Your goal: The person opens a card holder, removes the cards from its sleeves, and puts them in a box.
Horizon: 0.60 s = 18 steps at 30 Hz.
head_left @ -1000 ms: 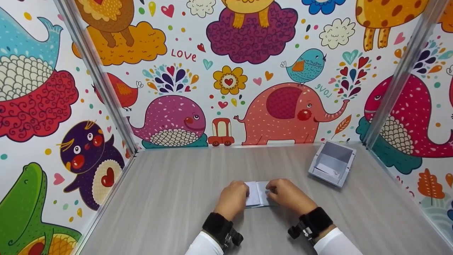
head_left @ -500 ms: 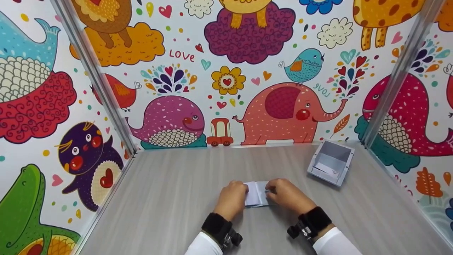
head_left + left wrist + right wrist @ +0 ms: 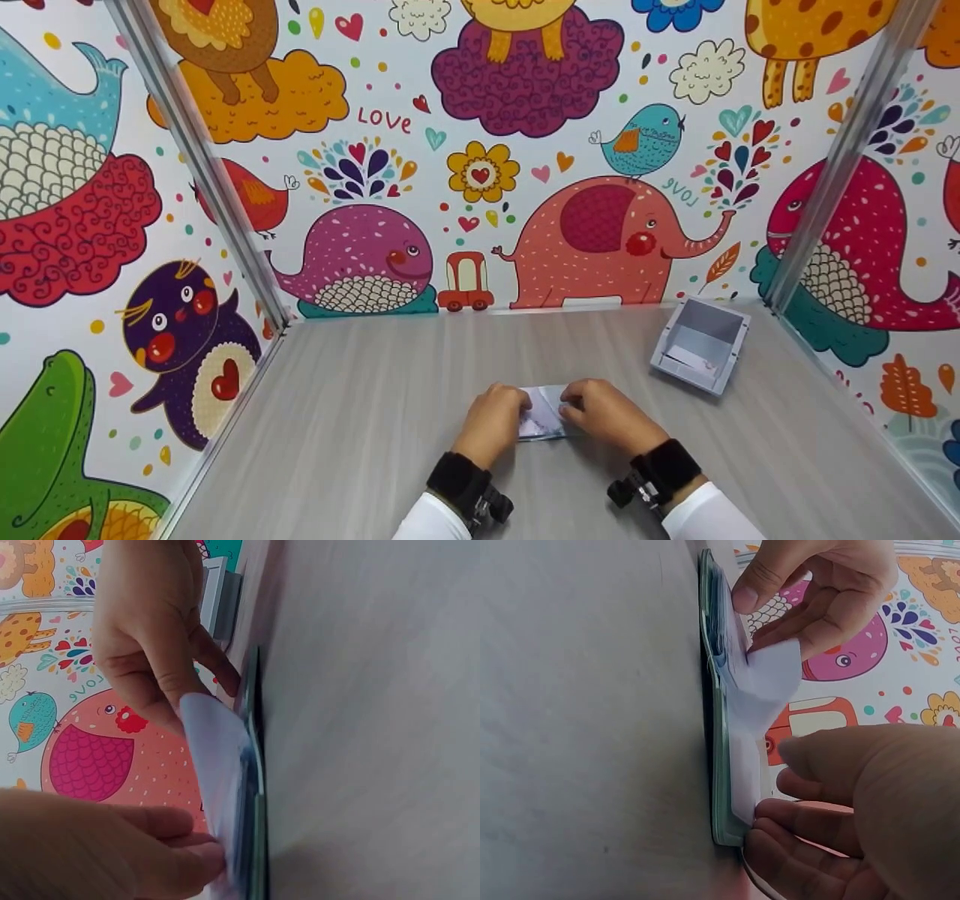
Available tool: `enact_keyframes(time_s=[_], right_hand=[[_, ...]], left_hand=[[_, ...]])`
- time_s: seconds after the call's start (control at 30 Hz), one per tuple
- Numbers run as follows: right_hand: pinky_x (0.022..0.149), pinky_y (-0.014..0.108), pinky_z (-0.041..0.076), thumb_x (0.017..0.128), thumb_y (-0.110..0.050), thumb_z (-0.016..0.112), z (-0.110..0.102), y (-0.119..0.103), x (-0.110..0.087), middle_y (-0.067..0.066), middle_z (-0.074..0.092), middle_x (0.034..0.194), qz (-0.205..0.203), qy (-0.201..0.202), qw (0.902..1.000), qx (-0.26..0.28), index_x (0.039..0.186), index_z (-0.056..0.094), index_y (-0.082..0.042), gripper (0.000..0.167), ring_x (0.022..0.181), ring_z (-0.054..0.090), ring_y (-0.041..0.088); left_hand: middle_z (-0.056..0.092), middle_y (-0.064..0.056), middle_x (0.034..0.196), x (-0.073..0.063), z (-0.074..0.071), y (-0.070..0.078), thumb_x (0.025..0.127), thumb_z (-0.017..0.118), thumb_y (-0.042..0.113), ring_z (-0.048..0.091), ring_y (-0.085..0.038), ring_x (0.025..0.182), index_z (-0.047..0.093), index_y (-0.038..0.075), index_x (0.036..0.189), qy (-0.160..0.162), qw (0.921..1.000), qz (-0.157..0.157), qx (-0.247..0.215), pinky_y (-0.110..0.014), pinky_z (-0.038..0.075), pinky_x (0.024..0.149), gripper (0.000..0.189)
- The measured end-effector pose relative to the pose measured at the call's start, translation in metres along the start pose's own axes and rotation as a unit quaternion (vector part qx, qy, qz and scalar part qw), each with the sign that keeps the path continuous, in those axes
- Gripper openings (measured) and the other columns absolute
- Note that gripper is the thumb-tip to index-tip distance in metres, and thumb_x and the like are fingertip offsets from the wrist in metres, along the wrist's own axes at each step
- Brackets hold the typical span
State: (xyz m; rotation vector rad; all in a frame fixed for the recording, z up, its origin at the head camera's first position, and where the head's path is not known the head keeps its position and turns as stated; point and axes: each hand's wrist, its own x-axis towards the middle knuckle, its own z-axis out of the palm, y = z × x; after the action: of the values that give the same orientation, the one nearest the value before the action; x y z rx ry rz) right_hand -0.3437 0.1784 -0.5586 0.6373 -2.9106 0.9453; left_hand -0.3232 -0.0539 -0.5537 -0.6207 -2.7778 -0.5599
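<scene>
A small booklet (image 3: 541, 420) with pale bluish pages lies spread on the table between the two hands. Its green cover (image 3: 719, 765) shows in the right wrist view. One pale page (image 3: 769, 686) stands up and bends over near the fold. My left hand (image 3: 491, 420) pinches the page edges on the left side, thumb on top. At the other side my right hand (image 3: 611, 416) rests loosely bent fingers against the booklet's edge, its thumb apart from the paper. In the left wrist view the curled page (image 3: 214, 739) partly covers the right fingertips.
A grey open box (image 3: 701, 345) with a white slip of paper inside stands at the back right of the wood-grain table (image 3: 360, 405). Printed cartoon panels (image 3: 375, 255) enclose the back and sides, joined by metal corner rails (image 3: 217, 180).
The pages between the hands look different: the earlier pale spread with an upright crease is now a page bent diagonally. Both hands stay almost where they were; the right one shifts slightly left.
</scene>
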Motion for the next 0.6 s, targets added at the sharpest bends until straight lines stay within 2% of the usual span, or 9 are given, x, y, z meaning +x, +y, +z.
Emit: enact_keyframes(time_s=[0.2, 0.33, 0.47, 0.6], right_hand=[[0.096, 0.052, 0.064, 0.096, -0.024, 0.091, 0.001, -0.010, -0.001, 0.008, 0.083, 0.107, -0.014, -0.006, 0.9998, -0.012, 0.114, 0.085, -0.003, 0.028, 0.096, 0.071, 0.020], [0.086, 0.045, 0.062, 0.090, -0.027, 0.097, 0.005, -0.017, -0.002, 0.007, 0.080, 0.103, -0.054, 0.006, 0.9977, -0.039, 0.111, 0.084, -0.004, 0.034, 0.090, 0.067, 0.017], [0.078, 0.039, 0.061, 0.085, -0.020, 0.099, 0.009, -0.023, -0.003, 0.006, 0.075, 0.097, -0.087, 0.025, 0.9939, -0.063, 0.106, 0.083, -0.003, 0.031, 0.085, 0.065, 0.016], [0.076, 0.038, 0.061, 0.083, -0.006, 0.096, 0.010, -0.028, -0.004, 0.008, 0.073, 0.095, -0.091, 0.032, 0.9929, -0.070, 0.104, 0.082, -0.001, 0.025, 0.084, 0.068, 0.018]], left_hand=[[0.084, -0.001, 0.095, -0.001, 0.000, 0.000, 0.090, 0.078, -0.001, 0.074, -0.021, 0.090, 0.089, 0.015, 0.095, 0.004, 0.9999, 0.012, 0.004, -0.036, 0.060, 0.080, 0.020], [0.084, 0.000, 0.093, 0.000, 0.000, 0.000, 0.090, 0.078, 0.002, 0.074, -0.020, 0.087, 0.089, 0.016, 0.092, 0.005, 0.9999, 0.012, 0.006, -0.036, 0.058, 0.076, 0.018], [0.083, 0.000, 0.088, 0.000, 0.001, 0.000, 0.089, 0.078, 0.004, 0.070, -0.018, 0.080, 0.087, 0.017, 0.088, 0.005, 0.9998, 0.016, 0.005, -0.034, 0.055, 0.072, 0.016], [0.081, -0.001, 0.089, 0.000, 0.000, 0.001, 0.091, 0.076, 0.001, 0.070, -0.018, 0.081, 0.088, 0.015, 0.092, 0.005, 0.9998, 0.017, 0.005, -0.034, 0.055, 0.073, 0.018]])
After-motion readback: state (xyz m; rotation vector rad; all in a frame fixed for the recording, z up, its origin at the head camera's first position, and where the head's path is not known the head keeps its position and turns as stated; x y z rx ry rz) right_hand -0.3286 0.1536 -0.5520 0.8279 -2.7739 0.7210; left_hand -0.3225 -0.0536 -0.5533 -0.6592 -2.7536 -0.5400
